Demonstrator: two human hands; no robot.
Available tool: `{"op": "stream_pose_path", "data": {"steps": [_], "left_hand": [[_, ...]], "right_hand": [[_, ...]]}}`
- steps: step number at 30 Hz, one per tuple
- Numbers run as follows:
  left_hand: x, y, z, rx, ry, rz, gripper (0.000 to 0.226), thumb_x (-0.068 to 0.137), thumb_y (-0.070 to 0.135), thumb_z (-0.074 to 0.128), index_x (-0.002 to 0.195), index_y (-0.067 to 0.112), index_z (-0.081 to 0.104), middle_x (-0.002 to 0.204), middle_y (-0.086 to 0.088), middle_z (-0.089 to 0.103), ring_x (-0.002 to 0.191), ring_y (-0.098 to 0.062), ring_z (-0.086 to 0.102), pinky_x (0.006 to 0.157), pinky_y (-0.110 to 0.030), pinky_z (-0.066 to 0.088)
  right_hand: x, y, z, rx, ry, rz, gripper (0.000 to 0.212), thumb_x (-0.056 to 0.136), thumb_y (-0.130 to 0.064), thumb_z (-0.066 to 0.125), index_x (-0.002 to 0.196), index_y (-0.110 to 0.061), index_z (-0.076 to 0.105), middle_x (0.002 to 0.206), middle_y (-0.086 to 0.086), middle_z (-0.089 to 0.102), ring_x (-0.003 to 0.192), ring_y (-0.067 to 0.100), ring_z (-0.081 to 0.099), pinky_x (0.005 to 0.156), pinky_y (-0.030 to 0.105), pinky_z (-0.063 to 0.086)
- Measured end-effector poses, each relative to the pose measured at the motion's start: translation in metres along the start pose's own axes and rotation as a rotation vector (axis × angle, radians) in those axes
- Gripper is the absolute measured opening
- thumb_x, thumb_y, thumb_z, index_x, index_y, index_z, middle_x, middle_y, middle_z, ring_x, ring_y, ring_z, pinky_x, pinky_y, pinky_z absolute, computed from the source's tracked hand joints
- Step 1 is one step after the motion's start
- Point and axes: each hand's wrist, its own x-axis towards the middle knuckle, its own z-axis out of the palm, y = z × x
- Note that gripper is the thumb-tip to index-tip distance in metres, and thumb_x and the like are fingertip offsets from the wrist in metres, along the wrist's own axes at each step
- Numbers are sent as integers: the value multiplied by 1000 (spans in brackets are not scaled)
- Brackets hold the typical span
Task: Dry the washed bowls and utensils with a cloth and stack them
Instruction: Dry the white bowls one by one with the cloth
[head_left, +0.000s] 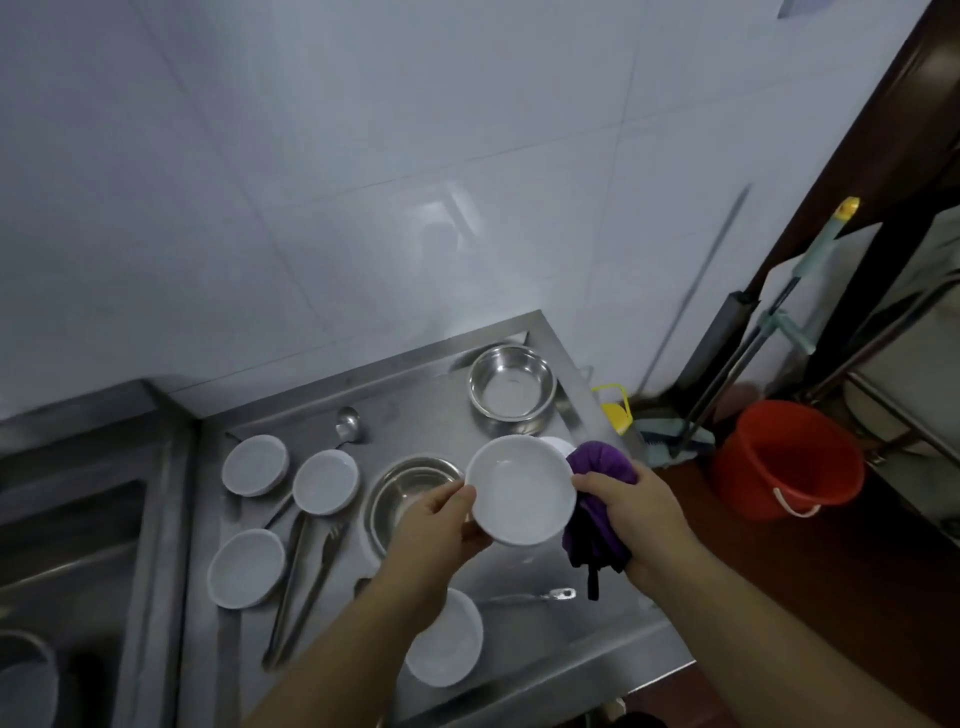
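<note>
We hold a white bowl up over the steel counter, our left hand pinching its near-left rim while our right hand closes around a bunched purple cloth pressed to the bowl's right edge. Under the bowl a steel bowl sits on the counter, and a second steel bowl stands in the far corner. Four more white bowls lie on the counter to the left and near us, apparently face down, though blur makes this uncertain. Tongs and a ladle lie among them. A red bucket stands on the floor at right.
</note>
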Motion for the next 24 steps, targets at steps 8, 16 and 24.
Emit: {"op": "stream_pose_path", "data": {"steps": [8, 16, 24], "left_hand": [[26, -10, 92, -74, 67, -131, 12, 105, 17, 62, 111, 19, 72, 113, -13, 78, 96, -28, 80, 77, -34, 65], [60, -50, 125, -117, 127, -245, 25, 98, 15, 72, 122, 12, 67, 117, -15, 76, 96, -29, 80, 83, -42, 66], [126, -71, 117, -106, 214, -290, 15, 102, 13, 65, 116, 12, 66, 118, -13, 72, 103, -30, 76, 82, -42, 67]], "right_hand": [[72, -20, -79, -158, 25, 44, 50, 52, -21, 89, 100, -17, 75, 91, 19, 78, 81, 42, 76, 74, 68, 62], [119, 1, -111, -343, 50, 59, 40, 72, -15, 91, 97, -35, 66, 102, 2, 74, 92, 25, 73, 80, 46, 63], [172, 28, -85, -481, 143, 58, 33, 73, -10, 85, 94, -29, 66, 95, 0, 71, 91, 28, 69, 83, 44, 56]]}}
